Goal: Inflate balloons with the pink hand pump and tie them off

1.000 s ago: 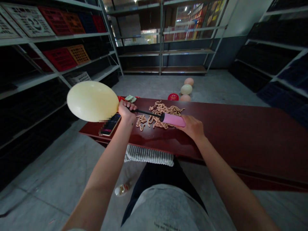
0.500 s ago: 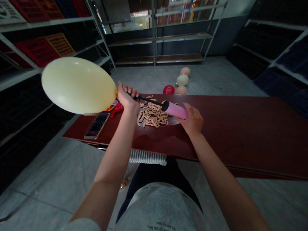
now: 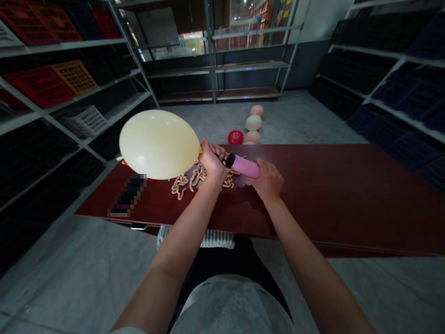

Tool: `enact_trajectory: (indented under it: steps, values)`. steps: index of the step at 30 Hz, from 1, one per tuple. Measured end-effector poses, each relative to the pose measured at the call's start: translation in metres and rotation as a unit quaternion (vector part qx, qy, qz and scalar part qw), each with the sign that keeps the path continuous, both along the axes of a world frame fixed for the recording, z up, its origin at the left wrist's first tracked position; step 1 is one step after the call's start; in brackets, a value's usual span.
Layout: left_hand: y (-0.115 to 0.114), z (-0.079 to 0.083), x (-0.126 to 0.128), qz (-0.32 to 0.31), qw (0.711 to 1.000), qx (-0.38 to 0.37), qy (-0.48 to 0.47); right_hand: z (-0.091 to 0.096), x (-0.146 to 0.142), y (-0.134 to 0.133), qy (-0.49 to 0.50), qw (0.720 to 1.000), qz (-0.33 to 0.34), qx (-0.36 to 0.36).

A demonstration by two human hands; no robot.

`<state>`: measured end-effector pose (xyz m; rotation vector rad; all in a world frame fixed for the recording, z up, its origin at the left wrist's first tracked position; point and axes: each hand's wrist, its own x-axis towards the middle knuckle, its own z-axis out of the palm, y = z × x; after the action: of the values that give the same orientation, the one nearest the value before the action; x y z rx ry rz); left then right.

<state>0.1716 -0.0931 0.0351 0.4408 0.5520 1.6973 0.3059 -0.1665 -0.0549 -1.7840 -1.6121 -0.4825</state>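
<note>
A big pale yellow balloon [image 3: 159,144] juts out to the left of my left hand [image 3: 213,162]. That hand is closed around the balloon's neck and the black nozzle end of a balloon pump. My right hand [image 3: 267,182] is wrapped round the far end of the pump's pink barrel [image 3: 246,166]. Only a short stretch of the black rod shows between my left hand and the barrel's black cap. Under my hands lies a pile of beige long balloons [image 3: 197,177] on the table, partly hidden by my left hand and the yellow balloon.
The dark red table [image 3: 330,195] spans the view. A phone [image 3: 128,197] lies at its left. Beyond the far edge, a red balloon [image 3: 235,137] and several pale balloons [image 3: 253,123] rest on the floor. Shelves with crates [image 3: 74,76] stand around.
My left hand has moved right toward my right hand, bringing the balloon along. The pump's rod has slid into the barrel, leaving far less of it showing. The view has shifted slightly.
</note>
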Motion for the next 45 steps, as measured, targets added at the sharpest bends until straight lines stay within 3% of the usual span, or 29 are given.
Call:
enact_trajectory:
  steps: [11,20,24,28,35,38,45]
  values:
    - [-0.010,-0.010,-0.083,0.035,0.995,-0.069,-0.061,0.001,-0.013,-0.009,-0.160,0.985,0.035,-0.046]
    - [-0.015,0.000,-0.159,0.066,0.995,-0.045,-0.061,-0.001,-0.012,-0.009,-0.197,0.976,0.075,-0.062]
    - [-0.015,0.011,-0.177,0.074,0.995,-0.042,-0.049,-0.003,-0.014,-0.006,-0.183,0.977,0.088,-0.067]
    - [-0.015,0.030,-0.164,0.098,0.995,-0.019,-0.017,-0.004,-0.015,-0.007,-0.141,0.983,0.100,-0.064]
    - [-0.006,0.059,-0.100,0.064,0.997,0.047,0.001,-0.001,-0.004,-0.007,-0.039,0.998,0.039,-0.033]
    - [-0.002,0.054,-0.068,0.036,0.998,0.049,0.015,0.001,-0.003,-0.006,-0.008,0.999,0.026,-0.029]
    - [-0.006,0.021,0.000,-0.027,0.999,0.033,0.033,0.001,-0.001,-0.005,0.023,0.999,-0.001,-0.034]
